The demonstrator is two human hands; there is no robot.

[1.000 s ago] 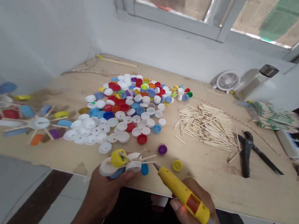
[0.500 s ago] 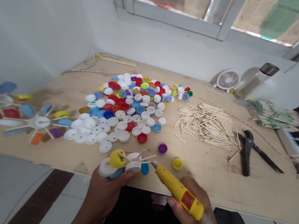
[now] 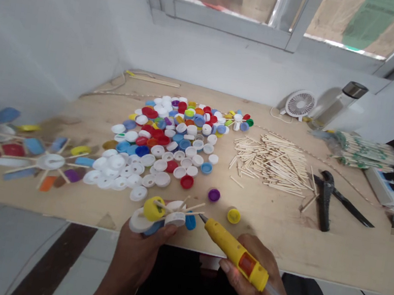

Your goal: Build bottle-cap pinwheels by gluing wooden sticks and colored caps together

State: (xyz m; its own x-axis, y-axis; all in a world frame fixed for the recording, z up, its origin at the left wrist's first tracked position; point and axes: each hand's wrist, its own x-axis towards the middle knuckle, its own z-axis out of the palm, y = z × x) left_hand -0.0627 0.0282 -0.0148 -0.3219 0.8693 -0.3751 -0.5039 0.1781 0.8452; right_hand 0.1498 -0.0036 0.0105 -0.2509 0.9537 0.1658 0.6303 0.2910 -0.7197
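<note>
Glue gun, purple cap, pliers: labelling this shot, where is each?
Yellow glue gun [image 3: 236,253], head view, on its body.
Purple bottle cap [image 3: 214,195], head view, on its top.
Black pliers [image 3: 324,207], head view, on a handle.

two hands [image 3: 136,267] [image 3: 249,290], one desk fan [image 3: 300,104]

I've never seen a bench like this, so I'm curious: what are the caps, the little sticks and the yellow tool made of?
The caps look like moulded plastic: glossy, solid colours, ribbed rims. The sticks look like bare, matte pale wood, with no paint. The yellow tool seems to be smooth plastic; its narrow tip looks like metal, though it is too small to be sure.
</note>
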